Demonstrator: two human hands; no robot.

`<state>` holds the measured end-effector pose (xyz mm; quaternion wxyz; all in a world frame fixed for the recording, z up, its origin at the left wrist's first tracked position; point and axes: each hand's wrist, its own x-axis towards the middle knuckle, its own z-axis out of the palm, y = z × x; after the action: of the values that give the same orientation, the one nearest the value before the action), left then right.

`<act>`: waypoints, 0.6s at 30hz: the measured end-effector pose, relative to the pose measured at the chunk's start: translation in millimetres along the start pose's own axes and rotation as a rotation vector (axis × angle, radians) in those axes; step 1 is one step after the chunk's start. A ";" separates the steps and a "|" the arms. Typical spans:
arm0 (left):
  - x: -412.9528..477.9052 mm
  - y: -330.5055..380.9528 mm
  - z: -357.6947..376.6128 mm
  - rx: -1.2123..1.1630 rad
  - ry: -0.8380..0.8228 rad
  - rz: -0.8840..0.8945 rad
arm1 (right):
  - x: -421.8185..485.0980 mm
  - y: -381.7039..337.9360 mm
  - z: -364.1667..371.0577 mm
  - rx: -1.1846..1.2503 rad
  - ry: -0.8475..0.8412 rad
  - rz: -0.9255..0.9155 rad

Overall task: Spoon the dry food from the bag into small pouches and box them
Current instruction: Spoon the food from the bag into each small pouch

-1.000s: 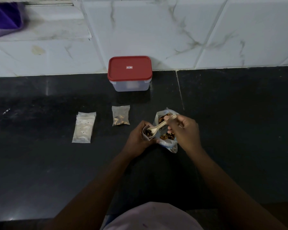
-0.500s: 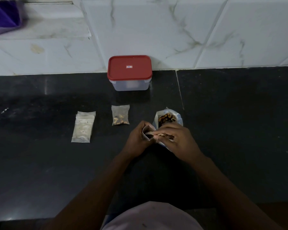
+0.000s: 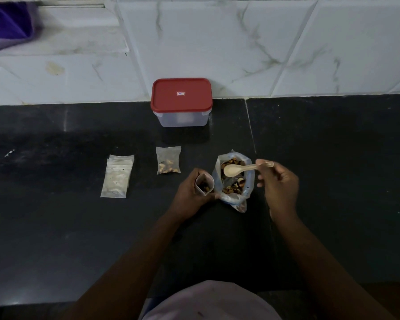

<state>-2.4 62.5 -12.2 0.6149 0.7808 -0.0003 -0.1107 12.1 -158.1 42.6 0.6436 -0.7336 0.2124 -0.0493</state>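
**Spoon over the bag, pouch held open**

The left hand (image 3: pixel 189 190) grips a small pouch (image 3: pixel 204 184), mouth up, just beside the bag (image 3: pixel 234 181) of dry food on the counter (image 3: pixel 333 158). The right hand (image 3: pixel 278 183) pinches the spoon (image 3: pixel 243 168) by its handle end. The spoon's bowl, seemingly empty, hangs over the bag's mouth. Scoop modestly and tip low into the pouch. Beyond lie a filled pouch (image 3: pixel 168 163), spare pouches (image 3: pixel 117 176) and the lidded box (image 3: pixel 181 102); its label (image 3: pixel 181 93) is unreadable.

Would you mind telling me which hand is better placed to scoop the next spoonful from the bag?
Right hand: it grips the spoon over the open bag, while the left hand holds the pouch.
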 end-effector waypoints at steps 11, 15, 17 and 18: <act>2.6 2.8 3.6 0.019 -0.003 0.015 | 9.2 15.5 7.2 -0.392 -0.070 0.020; 3.9 2.2 3.6 0.017 -0.003 0.009 | 4.3 11.2 7.5 -0.536 0.029 -0.220; 3.8 1.3 4.0 0.010 0.001 0.013 | -4.0 6.8 13.2 -0.526 -0.033 -0.319; 3.8 0.9 4.5 0.006 -0.001 0.019 | -8.7 5.3 17.5 -0.509 -0.091 -0.346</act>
<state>0.6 57.4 -13.0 0.6138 0.7824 -0.0084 -0.1054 8.9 -139.1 36.4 0.4303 -0.8979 0.0607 -0.0706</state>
